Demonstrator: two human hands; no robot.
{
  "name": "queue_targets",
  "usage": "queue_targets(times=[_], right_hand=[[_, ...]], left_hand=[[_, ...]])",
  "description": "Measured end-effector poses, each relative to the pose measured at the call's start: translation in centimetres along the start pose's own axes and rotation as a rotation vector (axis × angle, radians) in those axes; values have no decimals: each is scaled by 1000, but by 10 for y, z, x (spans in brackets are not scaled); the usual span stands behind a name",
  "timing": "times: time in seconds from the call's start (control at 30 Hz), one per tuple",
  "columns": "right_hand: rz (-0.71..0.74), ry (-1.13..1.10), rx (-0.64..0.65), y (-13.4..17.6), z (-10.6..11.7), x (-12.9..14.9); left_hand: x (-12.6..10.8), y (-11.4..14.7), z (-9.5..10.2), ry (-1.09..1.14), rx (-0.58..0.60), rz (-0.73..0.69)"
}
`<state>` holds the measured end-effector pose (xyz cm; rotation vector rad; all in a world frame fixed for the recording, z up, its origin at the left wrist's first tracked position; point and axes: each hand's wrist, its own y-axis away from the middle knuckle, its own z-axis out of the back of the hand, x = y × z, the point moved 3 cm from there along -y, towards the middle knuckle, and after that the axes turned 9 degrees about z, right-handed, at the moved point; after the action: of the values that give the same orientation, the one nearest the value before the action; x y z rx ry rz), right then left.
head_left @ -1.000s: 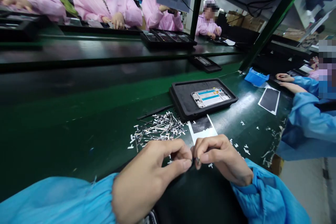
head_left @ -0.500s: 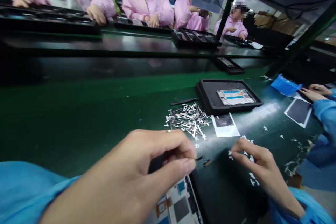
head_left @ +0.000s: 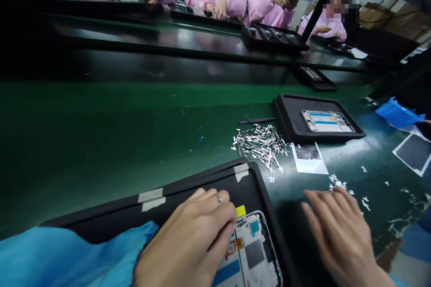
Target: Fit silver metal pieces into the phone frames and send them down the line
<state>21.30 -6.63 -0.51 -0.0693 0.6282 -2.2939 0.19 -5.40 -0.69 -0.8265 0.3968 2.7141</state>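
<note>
My left hand [head_left: 191, 240] is over a phone frame [head_left: 256, 255] that has blue patches, an orange flex piece and a yellow tab [head_left: 240, 211]. Its fingers are bent together at the frame's upper left edge; the fingertips and anything between them are hidden. The frame sits in a black tray [head_left: 148, 222] with strips of pale tape on its rim. To the right of that tray, my right hand [head_left: 343, 233] is open above the green bench, fingers stretched out and nothing seen in them. Small white scraps [head_left: 336, 182] lie just beyond it.
A pile of small black-and-white strips [head_left: 261, 143] lies ahead, beside a dark stick-like tool [head_left: 257, 121]. Behind it a foam tray [head_left: 286, 116] bears another phone frame [head_left: 326, 122]. A white-edged sheet [head_left: 319, 168] lies nearby. Across the bench, people in pink work at trays [head_left: 276, 38].
My left hand, which pinched a small dark strip, has moved down onto the phone frame. My right hand has opened from a pinch on a white scrap. The view has shifted, showing more tray.
</note>
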Motion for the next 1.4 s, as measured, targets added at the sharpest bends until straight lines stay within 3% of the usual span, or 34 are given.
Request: queue_targets(times=[0.13,0.33,0.53,0.73,0.9,1.13,1.3,1.4], right_hand=[[228,-41,25,-20,-2,38],[344,-65,-25,-23,-6,61],[237,-12,-219,-25,-16,69],[213,-5,-149,-13,-24,73],[227,16,-163,-12,-24,75],[179,55,-251,-32,-17,74],[189,66,-276,-35,-17,73],[236,71,-243,-34,-18,72]], left_hand=[[4,3,-5,-66,-34,-52],[-1,4,-2,-116,-89,-171],[-6,0,1,-86,-206,-199],[-9,1,3,-77,-388,-210],[-7,3,-2,-127,-298,-242],[-9,0,2,-113,-285,-232],[-7,1,-7,-99,-428,-171],[-5,2,-13,-95,-420,-154]])
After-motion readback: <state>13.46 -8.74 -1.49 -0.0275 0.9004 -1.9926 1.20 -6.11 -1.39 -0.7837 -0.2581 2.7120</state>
